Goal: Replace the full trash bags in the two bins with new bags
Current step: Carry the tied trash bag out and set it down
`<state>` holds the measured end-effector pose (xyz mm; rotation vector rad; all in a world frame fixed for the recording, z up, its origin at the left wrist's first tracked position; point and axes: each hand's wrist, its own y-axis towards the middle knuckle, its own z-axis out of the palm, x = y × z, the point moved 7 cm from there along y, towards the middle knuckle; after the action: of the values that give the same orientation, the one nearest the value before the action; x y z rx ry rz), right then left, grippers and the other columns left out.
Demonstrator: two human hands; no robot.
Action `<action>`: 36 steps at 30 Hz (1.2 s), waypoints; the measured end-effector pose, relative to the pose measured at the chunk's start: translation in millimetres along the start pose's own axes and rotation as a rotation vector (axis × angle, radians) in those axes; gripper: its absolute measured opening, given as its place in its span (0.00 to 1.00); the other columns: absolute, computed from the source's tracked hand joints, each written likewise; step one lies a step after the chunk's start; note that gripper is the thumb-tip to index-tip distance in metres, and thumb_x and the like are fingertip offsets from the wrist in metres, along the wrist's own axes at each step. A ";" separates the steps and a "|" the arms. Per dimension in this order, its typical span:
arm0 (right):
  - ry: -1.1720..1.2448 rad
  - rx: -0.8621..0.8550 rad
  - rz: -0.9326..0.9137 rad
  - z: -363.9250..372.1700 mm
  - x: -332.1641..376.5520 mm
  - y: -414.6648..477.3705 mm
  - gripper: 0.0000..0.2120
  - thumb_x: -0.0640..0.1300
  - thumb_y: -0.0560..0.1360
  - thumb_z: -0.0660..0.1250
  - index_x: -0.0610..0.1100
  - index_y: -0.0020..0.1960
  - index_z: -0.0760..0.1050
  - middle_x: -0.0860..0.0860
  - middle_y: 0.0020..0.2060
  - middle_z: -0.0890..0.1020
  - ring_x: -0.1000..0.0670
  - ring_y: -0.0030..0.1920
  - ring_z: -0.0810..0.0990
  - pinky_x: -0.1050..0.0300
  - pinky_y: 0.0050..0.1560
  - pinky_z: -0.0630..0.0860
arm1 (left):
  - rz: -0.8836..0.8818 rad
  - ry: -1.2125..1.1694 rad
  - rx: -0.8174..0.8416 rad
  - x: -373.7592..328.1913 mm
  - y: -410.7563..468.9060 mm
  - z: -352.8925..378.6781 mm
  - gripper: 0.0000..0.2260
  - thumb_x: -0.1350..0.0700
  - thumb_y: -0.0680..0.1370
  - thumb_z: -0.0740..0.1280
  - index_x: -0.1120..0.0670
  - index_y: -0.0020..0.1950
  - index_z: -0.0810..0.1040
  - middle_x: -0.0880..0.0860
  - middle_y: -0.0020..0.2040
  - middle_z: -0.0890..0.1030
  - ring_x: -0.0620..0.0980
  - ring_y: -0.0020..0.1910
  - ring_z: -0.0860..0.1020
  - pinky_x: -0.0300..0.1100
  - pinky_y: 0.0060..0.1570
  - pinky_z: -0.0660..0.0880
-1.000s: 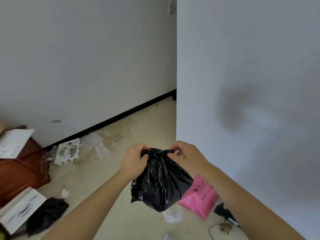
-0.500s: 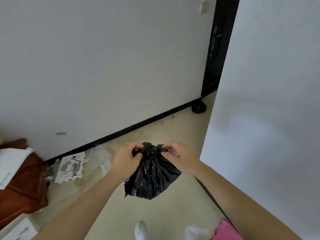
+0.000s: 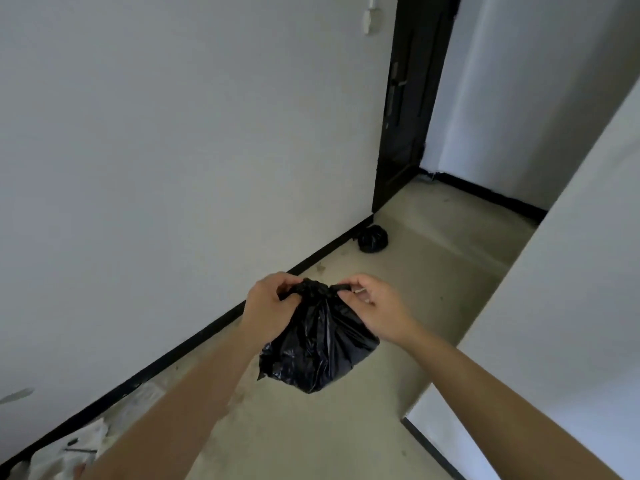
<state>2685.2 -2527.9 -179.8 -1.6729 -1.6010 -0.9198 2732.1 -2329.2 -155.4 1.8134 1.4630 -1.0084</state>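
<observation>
While both hands work at its neck, a full black bag (image 3: 317, 344) hangs in mid-air over the floor (image 3: 433, 282), between a white wall (image 3: 173, 133) and a white corner (image 3: 571, 289).

Item: left hand (image 3: 268, 308). Closed on the gathered plastic at the left of the neck; thumb and fingers pinch it.

Item: right hand (image 3: 372, 303). Closed on the right of the neck, pinching a short tail of plastic. Hands are near each other, the bunched neck between them.

Item: knot. The neck looks gathered and twisted; whether a knot is finished cannot be told.

Item: second bag (image 3: 373, 239). Small, black, tied, on the floor beside the baseboard near a dark door (image 3: 410, 109), well apart from the hands.

Item: litter (image 3: 69, 452). Pale scraps at lower left, against the wall.

Bins: none in view.

Risks, as judged:
- Thin film may tear at the neck if the tails are pulled hard against the load.
- A loose knot could slip, letting rubbish spill on the floor.
- A pinch lost on one side would tilt the bag and open its mouth.
- Sharp contents could pierce the stretched bottom.
</observation>
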 end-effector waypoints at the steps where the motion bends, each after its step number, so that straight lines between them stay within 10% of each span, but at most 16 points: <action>1: 0.007 -0.028 0.007 -7.3 -2.8 20.5 0.09 0.50 0.80 0.66 0.50 0.59 0.79 0.60 0.49 0.81 0.69 0.45 0.78 0.76 0.42 0.70 | 0.009 -0.007 0.006 -2.3 25.9 1.3 0.10 0.62 0.74 0.69 0.47 0.48 0.83 0.45 0.45 0.84 0.44 0.47 0.81 0.40 0.52 0.77; 13: 0.112 -0.166 0.112 -63.8 -114.6 324.6 0.06 0.50 0.79 0.68 0.52 0.53 0.81 0.60 0.44 0.81 0.63 0.43 0.80 0.65 0.46 0.75 | -0.074 -0.170 0.112 1.1 366.7 74.1 0.09 0.67 0.74 0.68 0.54 0.46 0.84 0.52 0.42 0.86 0.52 0.45 0.84 0.47 0.50 0.80; 26: 0.070 -0.136 0.102 -136.0 -149.8 621.8 0.07 0.48 0.79 0.68 0.52 0.57 0.80 0.61 0.42 0.79 0.61 0.44 0.78 0.65 0.49 0.73 | -0.112 -0.242 0.108 -27.7 659.6 90.2 0.08 0.68 0.75 0.68 0.58 0.48 0.82 0.48 0.37 0.83 0.38 0.31 0.79 0.31 0.33 0.74; 36: -0.011 -0.047 0.336 -147.9 -263.7 786.2 0.06 0.47 0.81 0.66 0.52 0.55 0.81 0.59 0.46 0.82 0.59 0.48 0.80 0.70 0.47 0.72 | -0.207 -0.218 0.362 41.5 871.0 193.6 0.10 0.69 0.73 0.68 0.57 0.47 0.83 0.55 0.42 0.86 0.53 0.42 0.83 0.49 0.48 0.81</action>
<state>3458.1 -2839.3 -302.7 -1.9080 -1.2593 -0.7809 3549.6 -2656.6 -305.1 1.7426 1.4214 -1.6099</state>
